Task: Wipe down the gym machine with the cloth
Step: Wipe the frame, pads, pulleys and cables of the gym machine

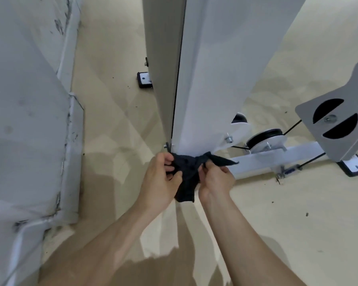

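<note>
View from above, looking down a person's two bare forearms to the foot of a white gym machine. Its tall upright column fills the upper middle of the frame and meets the floor just beyond the hands.

A dark cloth is bunched against the very bottom of that column, held between both hands. The left hand grips the cloth's left side, fingers curled in and thumb pinched onto the fabric. The right hand pinches the right side the same way — one pointed corner of the cloth sticks out past it to the right, over a white base bar. A loose end of the cloth hangs down between the wrists.

To the right of the column, a black pulley wheel sits on the base bar. A thin black cable runs from it up toward a grey metal plate with rounded dark cutouts. One black foot pad rests on the floor behind the column, to its left; another lies under the grey plate.

The floor is pale beige with small dark specks. Along the left edge stands a grey-white wall — scuffed with dark marks near its skirting.
</note>
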{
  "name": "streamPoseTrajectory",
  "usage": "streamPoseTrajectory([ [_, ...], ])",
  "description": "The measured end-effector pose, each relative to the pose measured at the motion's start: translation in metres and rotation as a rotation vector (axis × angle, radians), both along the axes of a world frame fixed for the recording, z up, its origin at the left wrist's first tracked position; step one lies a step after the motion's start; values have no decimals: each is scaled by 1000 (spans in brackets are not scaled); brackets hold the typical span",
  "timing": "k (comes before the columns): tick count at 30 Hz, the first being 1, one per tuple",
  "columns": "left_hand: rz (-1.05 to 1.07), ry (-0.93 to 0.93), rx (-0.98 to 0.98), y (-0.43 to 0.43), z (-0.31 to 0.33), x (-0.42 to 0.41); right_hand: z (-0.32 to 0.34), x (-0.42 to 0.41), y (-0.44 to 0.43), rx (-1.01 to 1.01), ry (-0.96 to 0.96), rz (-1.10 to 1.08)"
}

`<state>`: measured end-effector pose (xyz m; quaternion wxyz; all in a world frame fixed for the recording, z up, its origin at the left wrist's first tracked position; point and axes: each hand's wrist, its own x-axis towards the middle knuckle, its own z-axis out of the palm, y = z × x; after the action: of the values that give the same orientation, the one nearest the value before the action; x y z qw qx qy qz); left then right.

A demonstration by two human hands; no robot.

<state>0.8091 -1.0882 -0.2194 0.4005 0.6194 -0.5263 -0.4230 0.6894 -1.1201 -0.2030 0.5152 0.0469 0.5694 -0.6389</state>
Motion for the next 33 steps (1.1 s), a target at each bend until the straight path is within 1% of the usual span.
streamPoseTrajectory([
  [1, -75, -78, -53, 1, 8, 6, -3, -6, -2, 4, -15, -85],
  [2, -194, -207, -159, 1, 12, 12, -9, -9, -4, 6, 9, -131],
  [3, -367, -391, -301, -2, 12, 19, -14, -9, -5, 26, 130, -106],
  [4, -582, -596, -427, -3, 12, 24, -20, -6, -4, 59, 351, -9],
  [5, -797, -795, -499, -3, 14, 27, -27, 0, 1, 65, 597, 116],
  [6, -952, -969, -508, -3, 15, 29, -33, 8, 7, 23, 802, 247],
  [7, -1035, -1113, -524, -3, 16, 30, -38, 14, 16, -47, 953, 380],
  [9, -1092, -1329, -593, -4, 17, 31, -51, 15, 31, -140, 1192, 637],
  [10, -1124, -1435, -579, -3, 14, 30, -53, 6, 33, -181, 1294, 794],
  [11, -1152, -1495, -560, -4, 8, 28, -52, -6, 29, -248, 1391, 957],
  [12, -1173, -1562, -581, -7, 2, 23, -46, -20, 21, -339, 1416, 1110],
  [13, -1145, -1589, -660, -9, -2, 18, -40, -35, 11, -426, 1465, 1240],
  [14, -1113, -1597, -721, -11, -5, 10, -29, -47, 1, -490, 1610, 1387],
  [15, -1066, -1607, -723, -12, -8, 0, -21, -60, -10, -528, 1768, 1495],
  [16, -1015, -1616, -717, -12, -12, -10, -15, -71, -17, -520, 1870, 1548],
  [18, -901, -1557, -740, -16, -12, -31, -12, -87, -19, -485, 1963, 1543],
  [20, -860, -1547, -696, -18, -19, -39, -14, -90, -14, -439, 1983, 1476],
  [22, -786, -1527, -672, -22, -19, -41, -18, -88, -12, -494, 2058, 1405],
  [23, -745, -1497, -661, -23, -19, -44, -20, -87, -13, -507, 2061, 1371],
  [25, -660, -1414, -608, -25, -21, -50, -23, -86, -15, -484, 1997, 1330],
  [29, -553, -1294, -503, -28, -22, -57, -34, -89, -12, -421, 1742, 1236],
  [31, -521, -1255, -464, -25, -22, -61, -42, -98, -5, -341, 1678, 1180],
  [33, -448, -1214, -418, -17, -22, -64, -46, -117, 4, -197, 1618, 1105],
])
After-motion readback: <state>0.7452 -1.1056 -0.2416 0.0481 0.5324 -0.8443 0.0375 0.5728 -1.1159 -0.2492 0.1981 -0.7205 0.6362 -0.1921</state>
